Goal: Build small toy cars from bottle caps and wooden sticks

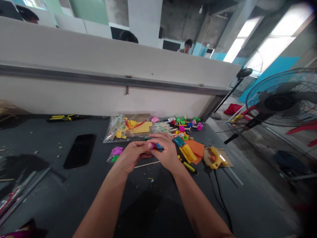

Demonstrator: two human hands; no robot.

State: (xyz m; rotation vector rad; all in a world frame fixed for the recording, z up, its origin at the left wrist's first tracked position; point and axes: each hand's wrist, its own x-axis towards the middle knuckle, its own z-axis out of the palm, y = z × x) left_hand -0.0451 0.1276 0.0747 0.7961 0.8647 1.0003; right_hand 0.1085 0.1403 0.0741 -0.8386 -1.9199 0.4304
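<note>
My left hand (132, 154) and my right hand (166, 151) meet above the middle of the dark table, fingertips together. Between them shows a small purple piece (152, 145), mostly covered by fingers, pinched by my left thumb and fingers. A bit of blue shows beside it under my right fingers; whether it belongs to the same thing I cannot tell. My right hand is curled around this spot. Below the hands lies a thin wooden stick (147, 164). Just left of my left hand is a small clear bag (117, 153) with purple and green lumps.
Behind my hands lies a clear plastic bag (138, 127) with yellow pieces. Right of it are several small coloured pieces (182, 128), orange sheets (196, 148) and a yellow glue gun (218, 159) with a cord. Left is a black phone (79, 151). A fan (279, 99) stands right, beyond a white partition (99, 49).
</note>
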